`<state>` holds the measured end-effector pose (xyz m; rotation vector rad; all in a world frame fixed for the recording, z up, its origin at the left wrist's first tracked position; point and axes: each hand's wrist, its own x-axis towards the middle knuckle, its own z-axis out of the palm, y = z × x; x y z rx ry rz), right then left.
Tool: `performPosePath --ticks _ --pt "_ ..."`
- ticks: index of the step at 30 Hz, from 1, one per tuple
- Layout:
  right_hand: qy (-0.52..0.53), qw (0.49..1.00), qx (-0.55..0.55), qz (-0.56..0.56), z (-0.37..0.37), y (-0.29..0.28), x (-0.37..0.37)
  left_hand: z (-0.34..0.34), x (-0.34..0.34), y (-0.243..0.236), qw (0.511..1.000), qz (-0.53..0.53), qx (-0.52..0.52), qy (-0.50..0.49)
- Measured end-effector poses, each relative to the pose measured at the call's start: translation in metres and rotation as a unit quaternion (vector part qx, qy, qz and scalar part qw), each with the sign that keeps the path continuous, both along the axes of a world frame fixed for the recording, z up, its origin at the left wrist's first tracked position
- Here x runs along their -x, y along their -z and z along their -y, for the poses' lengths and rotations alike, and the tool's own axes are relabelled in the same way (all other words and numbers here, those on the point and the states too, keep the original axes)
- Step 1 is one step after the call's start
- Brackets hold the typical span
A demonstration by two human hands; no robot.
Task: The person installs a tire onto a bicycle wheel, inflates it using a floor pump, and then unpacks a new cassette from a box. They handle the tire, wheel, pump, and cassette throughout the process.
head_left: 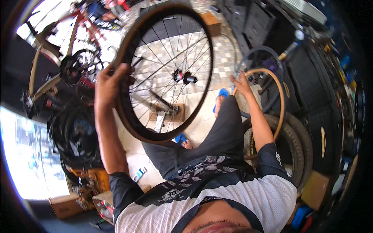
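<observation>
My left hand (110,83) grips the rim of a bicycle wheel (165,72) at its left side; the wheel has a black tyre with a tan sidewall, thin spokes and a hub in the middle, and I hold it upright in front of me. My right hand (241,83) is shut on a tan-walled tyre hoop (280,97) to my right, where it meets a second, dark tyre (259,52) behind it. I am sitting, with grey trousers and blue sandals over the tiled floor (221,54).
A bicycle frame with chainring (72,68) stands at the far left above a heap of black tyres (74,134). Fat knobbly tyres (299,147) lean at my right. Cardboard boxes (64,206) lie at lower left, a wooden block (171,114) on the floor.
</observation>
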<state>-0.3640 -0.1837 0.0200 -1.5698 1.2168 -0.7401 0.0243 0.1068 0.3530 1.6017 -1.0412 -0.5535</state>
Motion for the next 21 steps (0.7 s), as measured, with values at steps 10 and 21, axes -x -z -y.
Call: performPosePath --ticks 10,21 --pt "0.049 0.89 -0.207 0.403 -0.001 -0.058 -0.131 -0.175 -0.159 0.052 0.957 -0.007 0.081 -0.278" --pt "0.095 0.943 -0.139 0.287 -0.007 -0.127 -0.076 -0.147 -0.15 0.185 0.913 -0.119 0.032 -0.389"
